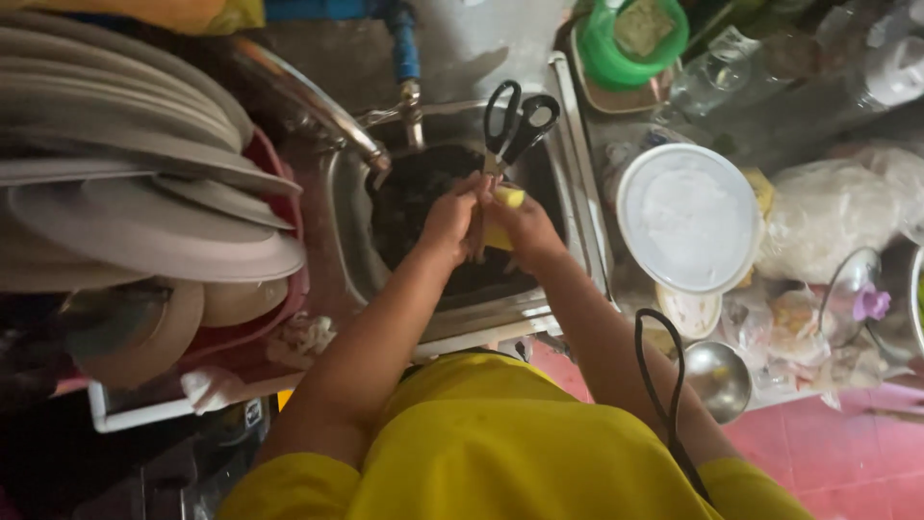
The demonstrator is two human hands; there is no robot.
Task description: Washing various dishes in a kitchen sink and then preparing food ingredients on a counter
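Over the dark steel sink (358, 252), the left hand (449, 220) grips the black-handled scissors (513, 127) by the blades, handles pointing to twelve o'clock. The right hand (525, 229) presses a yellow sponge (504, 214) against them; washing seems midway, rinsing apparently left.

Black-handled scissors (517, 123), yellow sponge (504, 214)

Glossy metal sink (351, 221), black plastic-handled scissors (515, 120), a seemingly spongy yellow pad (502, 217), and matt pale plates (144, 231).
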